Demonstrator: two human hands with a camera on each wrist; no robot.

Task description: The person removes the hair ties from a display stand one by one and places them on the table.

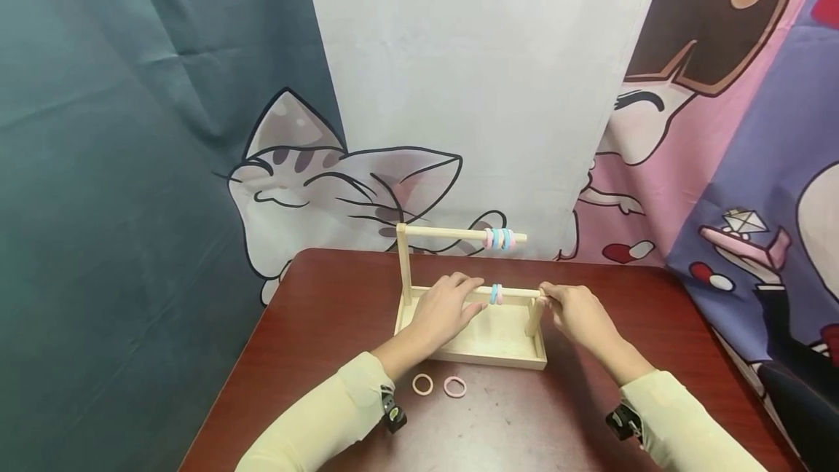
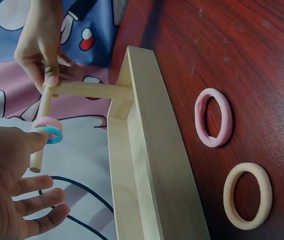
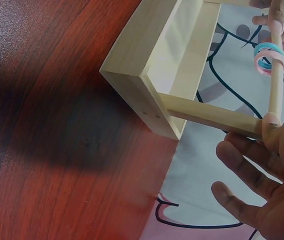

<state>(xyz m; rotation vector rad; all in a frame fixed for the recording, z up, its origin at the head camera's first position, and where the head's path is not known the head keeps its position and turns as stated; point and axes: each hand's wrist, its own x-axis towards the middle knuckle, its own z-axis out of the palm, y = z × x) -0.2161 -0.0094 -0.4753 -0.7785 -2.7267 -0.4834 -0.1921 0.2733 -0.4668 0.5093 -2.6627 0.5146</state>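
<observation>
A pale wooden rack (image 1: 481, 365) with two horizontal bars stands on the table. My left hand (image 1: 444, 310) has its thumb and forefinger about the lower bar (image 2: 45, 102), near its free end; the other fingers (image 2: 44, 204) are spread. Beside that thumb, a blue ring (image 2: 55, 135) and a pink ring (image 3: 270, 61) hang on the bar. With thumb and fingers, my right hand (image 1: 580, 313) grips the corner where the lower bar meets its short post (image 3: 211, 117). Several pink, blue and cream rings (image 1: 499, 239) hang near the upper bar's right end.
A cream ring (image 1: 422, 384) and a pink ring (image 1: 455, 387) lie flat on the reddish-brown table (image 1: 314, 326) in front of the rack. Behind the table hangs a printed curtain (image 1: 485, 93) with cartoon figures.
</observation>
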